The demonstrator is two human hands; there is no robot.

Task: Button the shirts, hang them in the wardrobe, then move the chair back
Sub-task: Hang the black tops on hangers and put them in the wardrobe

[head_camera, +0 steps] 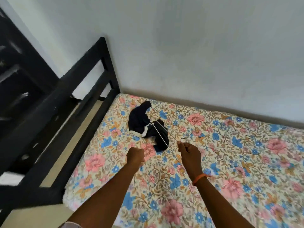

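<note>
Where the flower-printed bed [213, 162] meets the pale wall [181, 46], near its far left corner, lies a dark shirt [144, 125], crumpled in a heap with a white-edged collar or trim showing at its near left side. Threaded through or laid over that heap, a thin metal wire hanger [162, 137], running as a bright line from the middle of the shirt toward the near right and ending close by the right hand [189, 153]. Raised above the sheet just short of the shirt, both hands, forearms reaching in from the near edge. Curled into a loose fist, the left hand [135, 155], knuckles toward the shirt, nothing visible inside it; touching the sheet or clear of it, cannot tell. Curled too, the right hand's fingers, drawn together at the tips right where a curved bit of wire shows, apparently pinching the hanger's end, though motion blur leaves the grip itself uncertain. Around the right wrist, an orange band [199, 178]. Beyond the left edge of the bed, a black slatted bed frame [92, 76] rising against the wall, with a strip of tan floor [69, 137] between mattress and rail. Farther left, a dark blurred piece of furniture [19, 76], too smeared to name. Everywhere else on the bed, only the pink, blue and orange blossom pattern.
</note>
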